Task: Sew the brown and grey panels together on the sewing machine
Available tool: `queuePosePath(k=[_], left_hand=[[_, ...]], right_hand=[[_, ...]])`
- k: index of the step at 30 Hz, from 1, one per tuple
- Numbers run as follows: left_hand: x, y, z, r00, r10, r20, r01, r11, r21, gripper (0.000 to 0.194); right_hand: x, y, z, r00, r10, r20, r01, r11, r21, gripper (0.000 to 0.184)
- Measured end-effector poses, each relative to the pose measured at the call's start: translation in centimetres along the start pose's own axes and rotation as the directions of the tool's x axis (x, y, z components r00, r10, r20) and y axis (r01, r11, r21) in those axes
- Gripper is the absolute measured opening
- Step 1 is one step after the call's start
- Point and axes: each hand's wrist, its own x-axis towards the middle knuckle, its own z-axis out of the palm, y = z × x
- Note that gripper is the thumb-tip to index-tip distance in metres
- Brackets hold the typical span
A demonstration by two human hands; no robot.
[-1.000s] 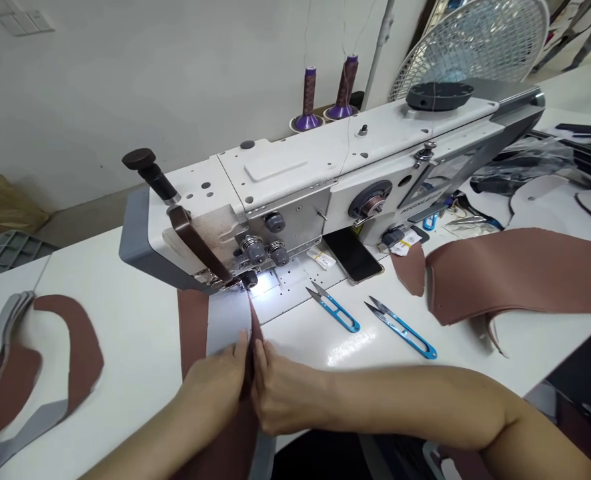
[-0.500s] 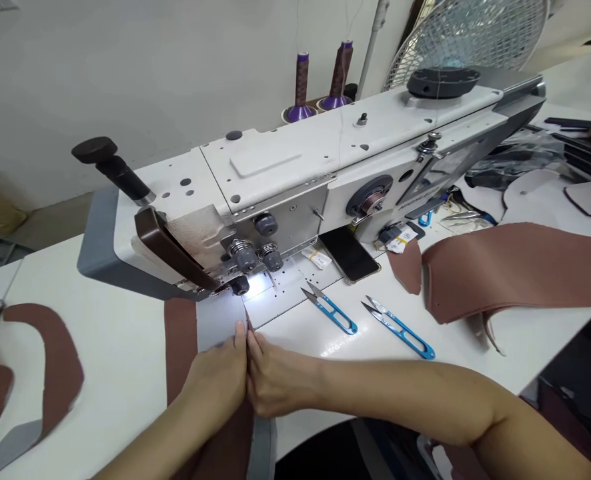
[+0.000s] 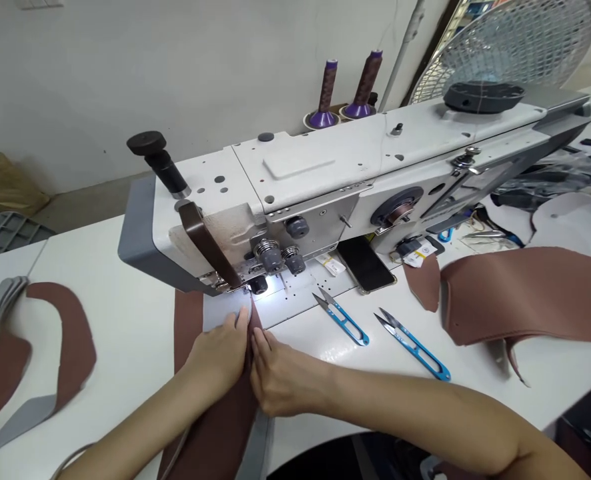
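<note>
A white industrial sewing machine [image 3: 325, 173] stands across the table, its needle area lit. Under the presser foot lies a brown leather piece [image 3: 188, 320] with a grey backing strip [image 3: 220, 313] on it. My left hand [image 3: 220, 353] lies on the grey strip, fingers pressed together on the seam edge. My right hand [image 3: 275, 377] sits close beside it, fingertips pinching the same brown seam edge just in front of the needle. Both hands touch each other over the seam.
Two blue thread snips [image 3: 343, 320] [image 3: 415, 345] lie right of my hands. A phone [image 3: 368, 265] rests by the machine. Brown leather pieces [image 3: 525, 293] lie at right, brown and grey cut pieces [image 3: 50, 347] at left. Thread cones [image 3: 325, 100] and a fan [image 3: 515, 47] stand behind.
Both hands have advanced a little toward the needle along the seam, feeding the brown and grey piece. The view has shifted slightly; nothing else on the table moved.
</note>
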Motion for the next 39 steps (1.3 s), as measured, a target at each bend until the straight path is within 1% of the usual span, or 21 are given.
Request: queuePosePath(k=[3, 6, 10, 13, 17, 20, 24, 26, 29, 33, 35, 37, 39], left_hand=[[-0.9, 0.2, 0.5, 1.000, 0.020, 0.006, -0.020, 1.000, 0.001, 0.057], [-1.3, 0.6, 0.6, 0.999, 0.032, 0.001, -0.032, 0.999, -0.001, 0.055], [-0.8, 0.9, 0.1, 0.999, 0.022, 0.024, -0.022, 1.000, -0.014, 0.052], [-0.2, 0.8, -0.2, 1.000, 0.018, 0.016, -0.018, 1.000, -0.025, 0.053], [0.6, 0.5, 0.0, 0.999, 0.030, -0.020, -0.031, 0.999, -0.027, 0.055], [1.3, 0.3, 0.1, 0.998, 0.028, -0.059, -0.031, 0.998, -0.054, 0.055], [1.9, 0.1, 0.8, 0.989, 0.014, -0.149, -0.033, 0.991, -0.126, 0.052], [1.9, 0.0, 1.3, 0.980, 0.031, -0.197, -0.061, 0.987, -0.149, 0.050], [1.7, -0.1, 1.9, 0.973, 0.061, -0.224, -0.096, 0.985, -0.146, 0.046], [2.1, -0.3, 2.0, 0.957, 0.132, -0.259, -0.159, 0.984, -0.084, 0.045], [2.7, -0.5, 1.9, 0.948, 0.150, -0.282, -0.181, 0.980, -0.087, 0.044], [3.1, -0.8, 1.9, 0.945, 0.122, -0.303, -0.171, 0.975, -0.141, 0.044], [3.1, -1.0, 1.8, 0.953, 0.075, -0.295, -0.142, 0.967, -0.211, 0.047]], right_hand=[[0.1, 0.0, 0.0, 1.000, 0.006, 0.001, -0.006, 1.000, -0.014, 0.031], [0.3, 0.3, 0.0, 1.000, -0.004, -0.004, 0.003, 1.000, -0.024, 0.029], [0.4, 0.8, 0.4, 0.999, 0.003, -0.052, -0.005, 0.999, -0.043, 0.029], [0.4, 1.0, 0.8, 0.997, 0.005, -0.073, -0.009, 0.998, -0.062, 0.029], [0.5, 1.3, 1.3, 0.996, 0.009, -0.094, -0.014, 0.998, -0.056, 0.026], [0.5, 1.4, 1.7, 0.997, 0.020, -0.080, -0.022, 0.999, -0.031, 0.024], [0.5, 1.5, 2.0, 0.994, 0.032, -0.102, -0.034, 0.999, -0.020, 0.025], [0.5, 1.5, 2.0, 0.991, 0.040, -0.124, -0.042, 0.999, -0.012, 0.025], [0.5, 1.5, 2.0, 0.990, 0.040, -0.136, -0.041, 0.999, -0.009, 0.025], [0.4, 1.5, 2.1, 0.993, 0.036, -0.111, -0.037, 0.999, -0.008, 0.025], [0.4, 1.7, 2.3, 0.993, 0.047, -0.105, -0.048, 0.999, -0.007, 0.026], [0.4, 1.9, 2.3, 0.993, 0.055, -0.100, -0.056, 0.998, -0.005, 0.026], [0.2, 2.1, 2.1, 0.996, 0.046, -0.082, -0.046, 0.999, 0.006, 0.025]])
